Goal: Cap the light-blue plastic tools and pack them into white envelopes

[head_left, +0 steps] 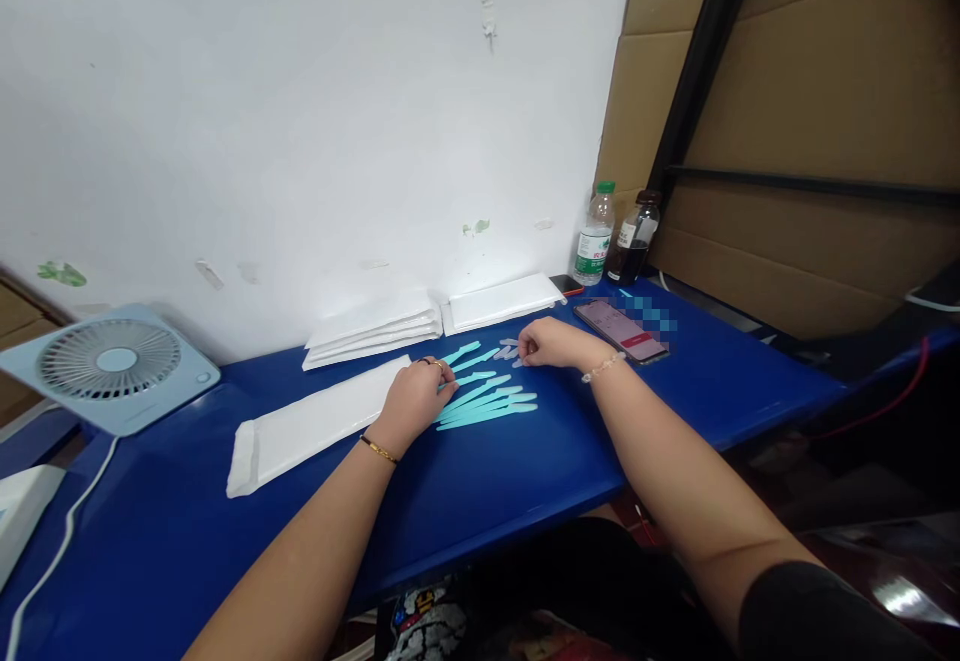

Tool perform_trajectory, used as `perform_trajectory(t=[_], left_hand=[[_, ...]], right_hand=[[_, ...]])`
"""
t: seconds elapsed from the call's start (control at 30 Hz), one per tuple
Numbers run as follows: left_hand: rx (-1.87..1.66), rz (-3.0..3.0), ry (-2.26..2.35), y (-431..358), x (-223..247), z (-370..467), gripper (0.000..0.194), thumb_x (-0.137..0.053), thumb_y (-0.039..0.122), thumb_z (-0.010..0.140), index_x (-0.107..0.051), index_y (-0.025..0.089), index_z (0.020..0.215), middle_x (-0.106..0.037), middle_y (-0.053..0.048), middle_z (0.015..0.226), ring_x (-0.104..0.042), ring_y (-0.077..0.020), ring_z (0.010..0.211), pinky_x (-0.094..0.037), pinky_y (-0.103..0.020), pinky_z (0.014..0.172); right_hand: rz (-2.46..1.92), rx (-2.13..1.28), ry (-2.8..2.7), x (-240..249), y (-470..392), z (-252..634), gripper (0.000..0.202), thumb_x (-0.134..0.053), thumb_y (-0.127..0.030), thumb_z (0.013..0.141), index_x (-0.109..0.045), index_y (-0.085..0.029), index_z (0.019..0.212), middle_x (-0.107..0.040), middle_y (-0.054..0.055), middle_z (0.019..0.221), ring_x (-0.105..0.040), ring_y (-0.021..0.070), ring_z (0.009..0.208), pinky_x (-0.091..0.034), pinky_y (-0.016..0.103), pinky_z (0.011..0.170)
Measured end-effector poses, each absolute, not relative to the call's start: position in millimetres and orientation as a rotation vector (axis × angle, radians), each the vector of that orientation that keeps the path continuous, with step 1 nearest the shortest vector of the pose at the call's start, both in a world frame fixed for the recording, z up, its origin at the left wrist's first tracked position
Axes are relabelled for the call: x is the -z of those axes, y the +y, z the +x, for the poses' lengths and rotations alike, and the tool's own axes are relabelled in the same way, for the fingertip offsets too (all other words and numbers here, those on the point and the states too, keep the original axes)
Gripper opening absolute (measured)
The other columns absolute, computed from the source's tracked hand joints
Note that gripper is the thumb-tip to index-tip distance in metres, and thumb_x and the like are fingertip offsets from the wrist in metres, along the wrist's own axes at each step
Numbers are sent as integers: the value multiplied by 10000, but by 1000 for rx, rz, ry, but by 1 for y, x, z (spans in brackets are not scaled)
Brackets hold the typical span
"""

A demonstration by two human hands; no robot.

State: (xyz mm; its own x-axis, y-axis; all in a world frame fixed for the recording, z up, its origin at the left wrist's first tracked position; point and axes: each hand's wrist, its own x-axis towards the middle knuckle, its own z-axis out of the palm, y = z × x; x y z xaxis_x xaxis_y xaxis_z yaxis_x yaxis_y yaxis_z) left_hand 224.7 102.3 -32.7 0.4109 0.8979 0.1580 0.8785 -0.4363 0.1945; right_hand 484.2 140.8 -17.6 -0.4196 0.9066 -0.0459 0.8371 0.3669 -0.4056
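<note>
Several thin teal strips (487,406) lie fanned out on the blue table, their narrower ends to the left. My left hand (417,396) rests at the left end of the fan with its fingers curled; whatever they grip is hidden. Small flat pale-purple pieces (508,349) lie just past the strips' right side. My right hand (551,343) is beside these pieces, thumb and fingertips pinched together, and I cannot make out what is between them. A long white padded envelope (315,426) lies to the left, partly behind my left hand.
Folded white envelopes (375,329) and another white stack (502,301) lie along the wall. A blue fan (116,366) stands left with its cable. To the right are a phone (621,329), a water bottle (594,241) and a dark drink bottle (634,246).
</note>
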Motion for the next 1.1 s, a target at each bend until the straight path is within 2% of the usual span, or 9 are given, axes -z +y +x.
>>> perform_trajectory(t=[0.37,0.43,0.57,0.73,1.1], left_hand=[[-377,2560,1617,105,37,222,119,-525,284,823,-603,201,788,-635,-24,817,-570,-164,742,-372,-266,623],[-366,2552,1619,104,36,222,123,-519,283,824,-606,201,793,-637,-25,821,-571,-163,742,-373,-265,622],[-367,2549,1607,104,35,221,124,-520,287,823,-608,205,797,-640,-24,819,-576,-168,743,-373,-264,613],[-366,2539,1603,104,36,221,126,-521,288,824,-612,205,796,-643,-24,817,-582,-169,744,-375,-262,613],[-389,2503,1587,105,35,220,136,-517,294,823,-605,204,771,-645,-18,783,-580,-166,718,-366,-257,599]], right_hand=[[-1213,-501,-2526,24,140,475,57,-676,-105,653,-702,-155,658,-694,3,663,-614,121,618,-397,194,582],[-1191,-521,-2551,20,138,475,22,-709,-157,649,-721,-160,667,-704,10,685,-622,131,634,-401,202,592],[-1167,-628,-2532,18,137,477,117,-703,-253,694,-747,-176,769,-720,19,771,-631,140,664,-408,212,595],[-1238,-634,-2506,25,141,476,71,-687,-161,687,-733,-164,740,-698,14,706,-617,130,634,-396,204,581],[-1253,-602,-2458,33,145,471,53,-653,-134,697,-699,-149,719,-700,17,698,-606,115,622,-394,190,562]])
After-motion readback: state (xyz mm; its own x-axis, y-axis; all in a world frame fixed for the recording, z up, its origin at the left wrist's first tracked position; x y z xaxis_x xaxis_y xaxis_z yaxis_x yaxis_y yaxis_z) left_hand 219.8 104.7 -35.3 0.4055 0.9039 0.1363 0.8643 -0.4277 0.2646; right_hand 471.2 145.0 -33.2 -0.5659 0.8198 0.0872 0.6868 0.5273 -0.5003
